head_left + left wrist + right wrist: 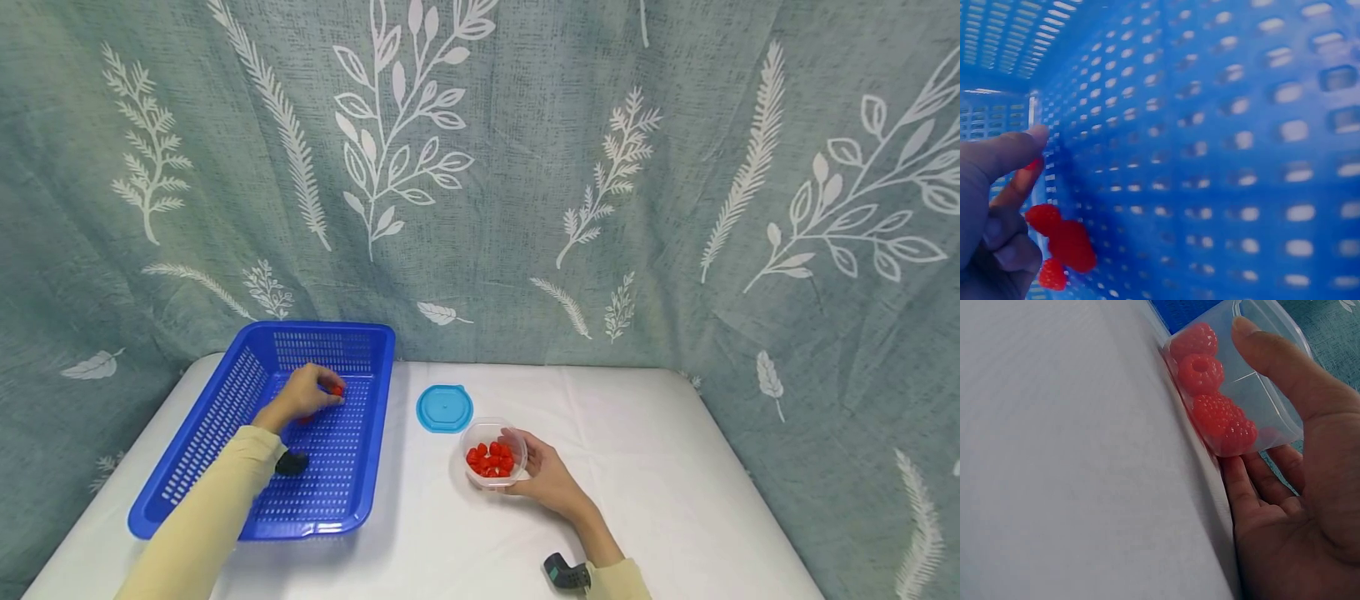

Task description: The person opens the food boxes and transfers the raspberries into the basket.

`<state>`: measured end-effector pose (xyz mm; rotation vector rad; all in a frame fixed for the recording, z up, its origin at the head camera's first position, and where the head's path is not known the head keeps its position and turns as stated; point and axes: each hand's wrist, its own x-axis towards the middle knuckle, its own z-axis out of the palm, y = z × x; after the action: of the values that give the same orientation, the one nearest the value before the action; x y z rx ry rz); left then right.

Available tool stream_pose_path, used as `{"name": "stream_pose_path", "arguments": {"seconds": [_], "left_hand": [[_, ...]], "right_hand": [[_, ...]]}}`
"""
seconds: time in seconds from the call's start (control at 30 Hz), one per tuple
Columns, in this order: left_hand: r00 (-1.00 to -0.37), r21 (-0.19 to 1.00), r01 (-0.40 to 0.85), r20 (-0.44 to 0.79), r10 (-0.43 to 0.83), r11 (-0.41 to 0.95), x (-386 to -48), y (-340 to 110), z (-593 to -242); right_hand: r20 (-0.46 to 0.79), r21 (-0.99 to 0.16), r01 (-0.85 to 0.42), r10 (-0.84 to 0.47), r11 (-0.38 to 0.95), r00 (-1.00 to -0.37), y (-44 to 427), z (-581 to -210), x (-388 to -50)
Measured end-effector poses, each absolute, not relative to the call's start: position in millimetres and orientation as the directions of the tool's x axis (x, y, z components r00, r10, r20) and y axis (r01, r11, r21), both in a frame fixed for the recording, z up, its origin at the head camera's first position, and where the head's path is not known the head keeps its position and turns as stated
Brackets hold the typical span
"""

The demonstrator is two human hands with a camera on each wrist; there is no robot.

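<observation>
Inside the blue plastic basket (pixel 381 400), my left hand (pixel 303 392) pinches a red raspberry (pixel 337 390) between thumb and finger. Below those fingers, in the left wrist view, more raspberries (pixel 1072 245) lie on the basket floor. My right hand (pixel 551 479) holds a small clear plastic container (pixel 471 433) by its right side, thumb on the near side. Several raspberries (pixel 491 460) sit in the container, which stands on the table. Through its clear wall, the right wrist view shows raspberries (pixel 1200 374) resting at the bottom.
A light blue lid (pixel 445 408) lies flat on the white-covered table (pixel 637 433), between the basket and the container. The basket's raised walls surround my left hand. Behind the table hangs a green curtain (pixel 510 183) with white leaf prints.
</observation>
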<state>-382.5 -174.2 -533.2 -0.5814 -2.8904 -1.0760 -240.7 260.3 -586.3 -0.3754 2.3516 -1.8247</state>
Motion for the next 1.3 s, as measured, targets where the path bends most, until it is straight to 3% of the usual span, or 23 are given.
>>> {"name": "stream_pose_path", "arguments": {"seconds": [0.33, 0.57, 0.73, 0.97, 1.3], "left_hand": [[-0.929, 0.618, 0.332, 0.084, 0.360, 0.713, -378.5, -173.8, -530.8], [-0.920, 0.605, 0.381, 0.177, 0.349, 0.699, -364.6, -176.6, -483.7], [-0.909, 0.652, 0.413, 0.246, 0.338, 0.636, -337.9, -173.6, -448.7], [-0.913, 0.797, 0.368, 0.214, 0.347, 0.479, -289.5, -160.5, -422.9], [-0.852, 0.900, 0.376, 0.242, 0.464, 0.221, -212.6, -116.7, -397.3]], "right_hand": [[0.036, -0.966, -0.104, -0.269, 0.239, -0.962, 259.4, -586.8, -241.3], [0.041, -0.965, -0.110, -0.278, 0.238, -0.960, 257.7, -589.0, -241.4], [0.044, -0.963, -0.114, -0.274, 0.243, -0.961, 258.8, -587.4, -240.7], [0.040, -0.960, -0.112, -0.270, 0.258, -0.962, 259.7, -586.0, -241.7], [0.025, -0.959, -0.097, -0.260, 0.268, -0.965, 259.3, -584.8, -242.1]]}}
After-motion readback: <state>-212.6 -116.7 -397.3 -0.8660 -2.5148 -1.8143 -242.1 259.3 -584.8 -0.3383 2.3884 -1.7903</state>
